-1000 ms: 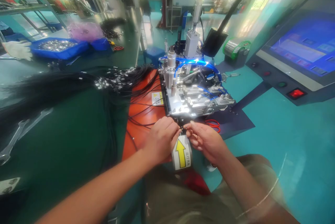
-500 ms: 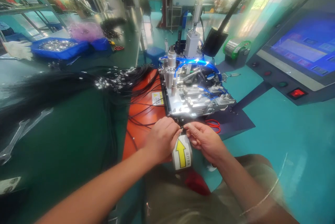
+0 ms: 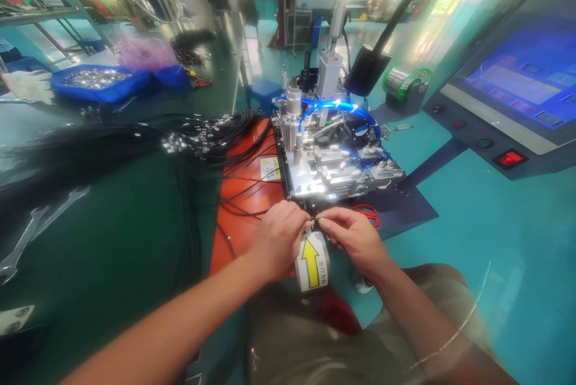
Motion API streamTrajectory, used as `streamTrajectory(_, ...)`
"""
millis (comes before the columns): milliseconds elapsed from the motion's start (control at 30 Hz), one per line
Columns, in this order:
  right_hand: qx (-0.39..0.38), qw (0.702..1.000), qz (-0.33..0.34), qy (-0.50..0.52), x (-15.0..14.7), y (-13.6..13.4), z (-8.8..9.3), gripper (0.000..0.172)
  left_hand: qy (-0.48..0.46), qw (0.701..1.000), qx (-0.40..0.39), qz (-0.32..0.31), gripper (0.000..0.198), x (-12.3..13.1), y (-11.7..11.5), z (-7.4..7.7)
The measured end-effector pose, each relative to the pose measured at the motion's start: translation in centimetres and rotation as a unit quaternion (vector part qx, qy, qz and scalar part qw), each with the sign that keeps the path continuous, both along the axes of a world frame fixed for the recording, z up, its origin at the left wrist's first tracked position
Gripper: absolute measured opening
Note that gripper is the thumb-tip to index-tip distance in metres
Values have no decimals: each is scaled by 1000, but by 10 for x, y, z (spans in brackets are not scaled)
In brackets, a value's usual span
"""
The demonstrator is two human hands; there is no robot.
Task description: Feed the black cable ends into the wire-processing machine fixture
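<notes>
Green workbench (image 3: 148,217) stretches away to the left of the left hand, with wrenches (image 3: 27,241) lying well out on it. Farther off, beyond that hand, are a white glove (image 3: 27,85) and a blue tray (image 3: 101,95) of small shiny parts. Nearer, a bundle of black cables (image 3: 112,139) with shiny ends reaches over an orange base (image 3: 240,230) just beside the left hand (image 3: 281,232). Its fingers are curled, pinching a small dark piece (image 3: 314,220), too tiny to make out, between the two hands. Below the piece sits a yellow arrow label (image 3: 310,262); just beyond it stands a metal fixture (image 3: 324,175). The right hand (image 3: 353,235) pinches the same piece between thumb and forefinger. Red handles (image 3: 369,214) show just past its knuckles; up and right are a green spool (image 3: 400,82) and a lit screen (image 3: 513,82).
</notes>
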State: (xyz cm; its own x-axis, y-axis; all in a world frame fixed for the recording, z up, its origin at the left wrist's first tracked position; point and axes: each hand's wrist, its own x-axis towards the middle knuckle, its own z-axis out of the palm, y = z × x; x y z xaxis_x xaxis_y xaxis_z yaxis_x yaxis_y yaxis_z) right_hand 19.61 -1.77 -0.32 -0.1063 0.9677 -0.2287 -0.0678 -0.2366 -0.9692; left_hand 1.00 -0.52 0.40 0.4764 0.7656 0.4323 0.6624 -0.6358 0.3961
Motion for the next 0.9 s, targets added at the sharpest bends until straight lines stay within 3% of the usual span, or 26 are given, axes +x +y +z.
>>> streamTrajectory(467, 88, 996, -22, 27, -17, 5, -4, 21, -65, 996, -57, -17, 16, -2, 3, -7)
streamTrajectory(900, 110, 977, 80, -166, 11, 6, 25, 20, 22, 1000, 2, -21, 20, 1, 0, -6)
